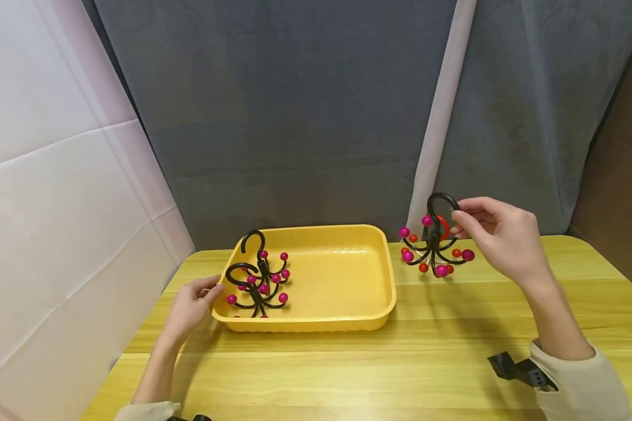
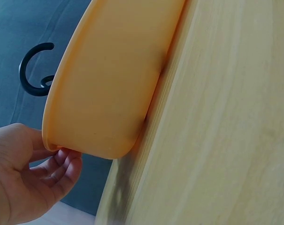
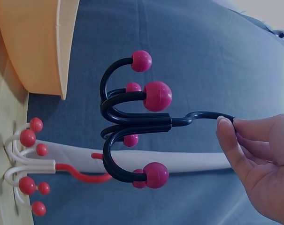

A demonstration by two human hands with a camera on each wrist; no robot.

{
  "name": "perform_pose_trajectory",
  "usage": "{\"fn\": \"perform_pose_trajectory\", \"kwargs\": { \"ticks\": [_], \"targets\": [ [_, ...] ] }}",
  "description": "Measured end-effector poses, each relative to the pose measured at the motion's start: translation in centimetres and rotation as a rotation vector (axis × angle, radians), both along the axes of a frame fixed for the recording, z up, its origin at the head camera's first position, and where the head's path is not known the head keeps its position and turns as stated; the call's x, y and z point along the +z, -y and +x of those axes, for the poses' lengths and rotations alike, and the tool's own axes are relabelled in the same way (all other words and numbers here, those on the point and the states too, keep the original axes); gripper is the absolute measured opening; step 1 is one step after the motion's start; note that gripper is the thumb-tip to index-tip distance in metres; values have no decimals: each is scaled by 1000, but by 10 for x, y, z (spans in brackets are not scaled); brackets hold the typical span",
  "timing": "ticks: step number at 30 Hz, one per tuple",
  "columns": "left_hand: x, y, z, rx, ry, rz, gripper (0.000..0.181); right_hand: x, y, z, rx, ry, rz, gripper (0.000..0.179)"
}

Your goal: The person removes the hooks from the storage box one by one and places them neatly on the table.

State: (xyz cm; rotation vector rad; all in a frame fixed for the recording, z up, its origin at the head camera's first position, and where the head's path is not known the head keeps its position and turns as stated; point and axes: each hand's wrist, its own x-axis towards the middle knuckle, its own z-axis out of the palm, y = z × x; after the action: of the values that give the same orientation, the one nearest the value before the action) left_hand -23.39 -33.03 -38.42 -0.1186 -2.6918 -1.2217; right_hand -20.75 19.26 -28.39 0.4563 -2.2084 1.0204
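Note:
My left hand (image 1: 192, 304) holds the left rim of a yellow plastic tub (image 1: 337, 286), its fingers tucked under the lip in the left wrist view. Inside the tub's left end stand two black multi-arm hooks with pink ball tips, a rear hook (image 1: 264, 245) and a front hook (image 1: 256, 297). To the right of the tub, my right hand (image 1: 505, 240) pinches the curved top of another black multi-arm hook (image 3: 151, 118) between thumb and fingers. It hangs above the table, pink balls lowest. Behind it stands a white multi-arm hook (image 3: 41, 165) with red balls and a red top, partly hidden in the head view.
The light wooden table (image 1: 316, 374) carries the tub and the white hook. A dark grey cloth (image 1: 295, 117) rises behind the table. A white cloth wall (image 1: 68, 234) stands at the left, a brown panel (image 1: 621, 175) at the right.

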Motion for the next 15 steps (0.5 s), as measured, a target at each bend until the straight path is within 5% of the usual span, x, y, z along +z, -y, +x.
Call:
{"fn": "perform_pose_trajectory", "kwargs": {
  "ticks": [15],
  "targets": [
    [0,0,1,7,14,-13,43,1,-29,-1,-121,21,-47,19]
  ]
}}
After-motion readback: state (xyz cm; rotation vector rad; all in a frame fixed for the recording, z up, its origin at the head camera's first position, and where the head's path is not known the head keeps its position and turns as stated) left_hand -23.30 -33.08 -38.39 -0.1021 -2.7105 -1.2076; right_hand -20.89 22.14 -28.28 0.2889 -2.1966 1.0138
